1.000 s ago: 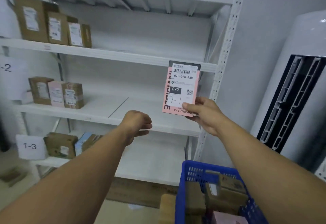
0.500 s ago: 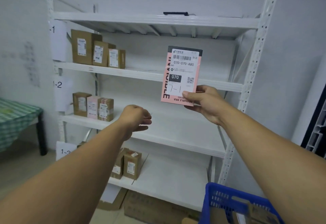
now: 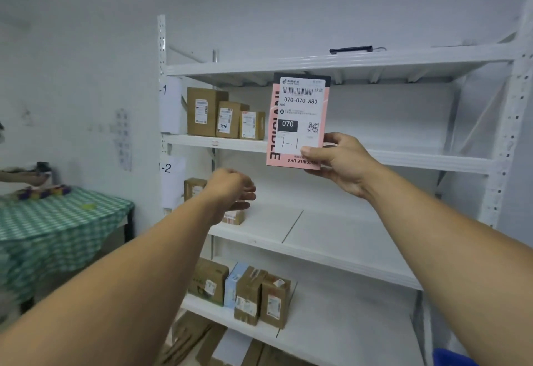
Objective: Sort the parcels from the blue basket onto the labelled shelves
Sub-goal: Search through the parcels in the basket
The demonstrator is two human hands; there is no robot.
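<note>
Right hand (image 3: 337, 160) is gripping the pink parcel (image 3: 298, 123), holding it up before the shelves (image 3: 403, 160).
Left hand (image 3: 230, 189) is hovering loosely curled, empty; next is probably matching the scrawled code to a shelf tag (image 3: 170, 106).

The flat pink card parcel (image 3: 298, 123) carries a white label (image 3: 302, 106) and black lettering. The metal shelves (image 3: 403, 160) are white, the cardboard boxes (image 3: 205, 111) brown, the counter's cloth (image 3: 57, 221) green-and-white checked.

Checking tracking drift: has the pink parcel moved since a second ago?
Yes. The pink parcel, held by the right hand, has risen: its top edge sat at the 1-1 shelf board, now it reaches the top shelf.
</note>
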